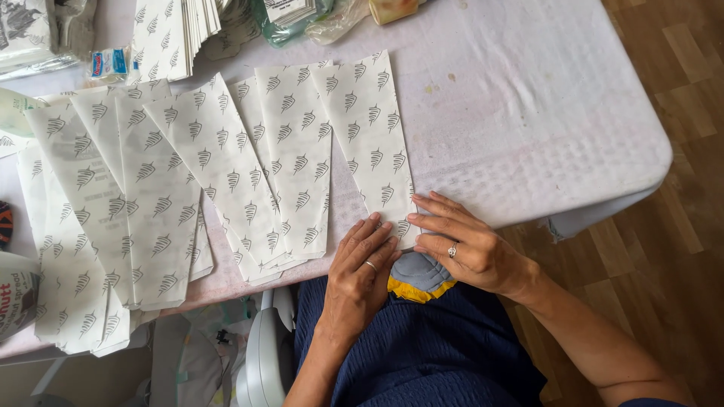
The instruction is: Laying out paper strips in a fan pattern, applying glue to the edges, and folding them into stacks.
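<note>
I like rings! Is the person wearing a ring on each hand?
Yes, the left hand and the right hand each show a ring.

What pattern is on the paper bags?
The flat white paper bags carry rows of small grey leaf-like prints, clearest in the head view.

A table (573, 143) under a pale cloth carries overlapping white paper bags (226, 173) printed with grey leaf marks, fanned from its left edge to its near edge. At the far edge lie a stack of the same bags (170, 34) and plastic packets (302, 15).
</note>
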